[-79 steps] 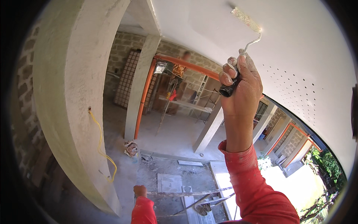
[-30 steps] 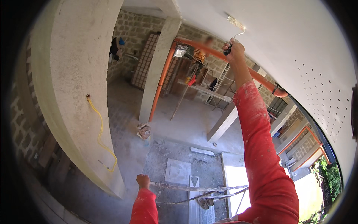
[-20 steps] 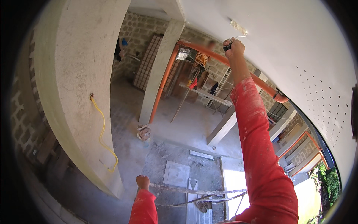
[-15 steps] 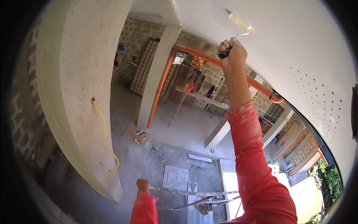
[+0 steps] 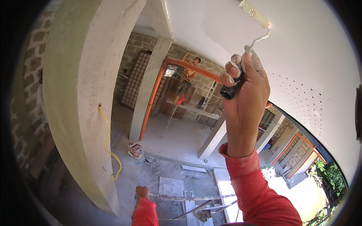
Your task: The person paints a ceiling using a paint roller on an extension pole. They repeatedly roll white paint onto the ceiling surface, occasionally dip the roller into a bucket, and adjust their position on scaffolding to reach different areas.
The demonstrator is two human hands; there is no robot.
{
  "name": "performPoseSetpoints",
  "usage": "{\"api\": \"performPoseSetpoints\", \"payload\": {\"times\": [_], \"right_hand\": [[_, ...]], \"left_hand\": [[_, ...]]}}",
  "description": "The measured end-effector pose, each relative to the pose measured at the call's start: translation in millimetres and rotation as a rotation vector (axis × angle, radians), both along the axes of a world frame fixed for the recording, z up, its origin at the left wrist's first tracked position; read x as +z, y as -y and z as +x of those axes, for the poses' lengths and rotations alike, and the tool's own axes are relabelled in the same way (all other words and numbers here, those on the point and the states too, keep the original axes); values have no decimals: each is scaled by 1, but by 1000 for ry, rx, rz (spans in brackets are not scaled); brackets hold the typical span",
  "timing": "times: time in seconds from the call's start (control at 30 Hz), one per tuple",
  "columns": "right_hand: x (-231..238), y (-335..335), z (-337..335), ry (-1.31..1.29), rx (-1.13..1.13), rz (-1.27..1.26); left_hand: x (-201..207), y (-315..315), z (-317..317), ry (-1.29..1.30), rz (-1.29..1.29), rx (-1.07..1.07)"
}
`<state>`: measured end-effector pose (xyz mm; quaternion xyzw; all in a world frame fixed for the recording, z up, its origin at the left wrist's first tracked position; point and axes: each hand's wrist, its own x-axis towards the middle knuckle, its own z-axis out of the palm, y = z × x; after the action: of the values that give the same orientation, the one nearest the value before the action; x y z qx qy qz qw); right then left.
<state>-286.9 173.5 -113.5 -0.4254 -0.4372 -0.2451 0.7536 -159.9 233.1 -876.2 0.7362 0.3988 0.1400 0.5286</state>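
Observation:
My right hand (image 5: 247,81) is raised and closed round the black handle of a small paint roller (image 5: 254,14). Its pale, paint-coated sleeve lies at the white ceiling (image 5: 203,26), and whitish paint smears my fingertips. Low in the view, my left hand (image 5: 142,191) is closed at the left end of a scaffold rail (image 5: 177,197); its fingers are mostly hidden from above. Both arms wear red sleeves, the right one spotted with paint.
A concrete column (image 5: 94,75) with a yellow cable (image 5: 107,139) stands at left. An orange pipe (image 5: 152,101) runs down a farther post. Another person (image 5: 189,71) is up by the far wall near a trestle plank (image 5: 200,111). Ceiling perforations (image 5: 299,96) lie at right.
My right hand and the roller have come closer to me, the roller shifting right along the ceiling. My left hand stays at the rail. The far person now shows with an arm raised.

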Motion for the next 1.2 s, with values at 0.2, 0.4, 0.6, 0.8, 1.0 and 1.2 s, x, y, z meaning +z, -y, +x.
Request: {"api": "performPoseSetpoints", "payload": {"times": [0.2, 0.4, 0.6, 0.8, 1.0, 1.2], "right_hand": [[-15, -10, 0, -60, 11, -12], [7, -44, 30, -54, -32, -22], [20, -57, 88, -135, -97, 28], [24, -64, 159, -168, -106, 39], [36, -55, 245, -213, -29, 56], [51, -44, 336, -328, 31, 127]], "left_hand": [[-21, -10, 7, 25, -165, -8], [-19, -8, 6, 17, -105, 26], [5, 4, -4, 68, -9, 25], [-19, -4, 2, 59, 14, 82], [-30, 1, 9, 60, 25, 166], [0, -7, -4, -27, 37, -38]]}}
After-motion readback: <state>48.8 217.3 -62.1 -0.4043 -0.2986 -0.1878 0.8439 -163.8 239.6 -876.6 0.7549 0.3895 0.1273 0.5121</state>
